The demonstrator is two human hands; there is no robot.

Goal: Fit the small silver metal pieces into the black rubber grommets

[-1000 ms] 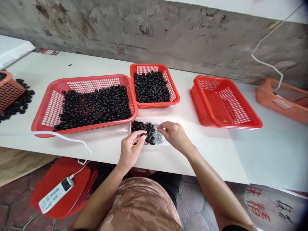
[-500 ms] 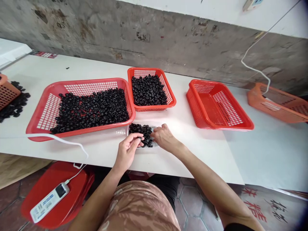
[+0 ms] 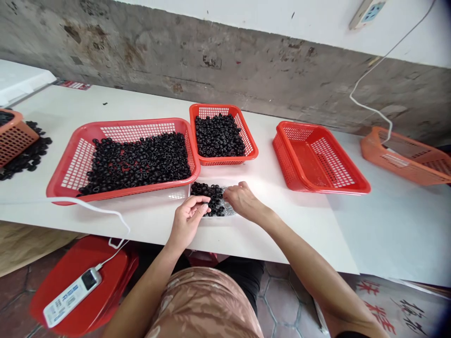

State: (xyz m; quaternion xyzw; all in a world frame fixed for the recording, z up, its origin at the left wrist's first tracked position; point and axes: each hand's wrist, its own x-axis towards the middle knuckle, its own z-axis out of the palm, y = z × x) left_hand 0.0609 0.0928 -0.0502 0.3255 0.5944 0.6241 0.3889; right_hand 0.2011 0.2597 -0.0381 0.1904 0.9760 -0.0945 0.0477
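Clear tray (image 3: 230,210) sits on tabletop (image 3: 260,237), black rings (image 3: 212,193) heaped in its left part. Left hand (image 3: 188,218) pinches one dark piece at tray's near left. Right hand (image 3: 243,201) reaches over tray's right part, fingertips bunched; cannot tell whether they grip anything.

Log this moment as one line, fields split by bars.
left hand: fingers pinched at black rings | right hand: fingers at clear tray's right side | large red basket: black rings inside

Workshop — black parts (image 3: 155,157), baskets (image 3: 141,122) (stained wall (image 3: 246,65))
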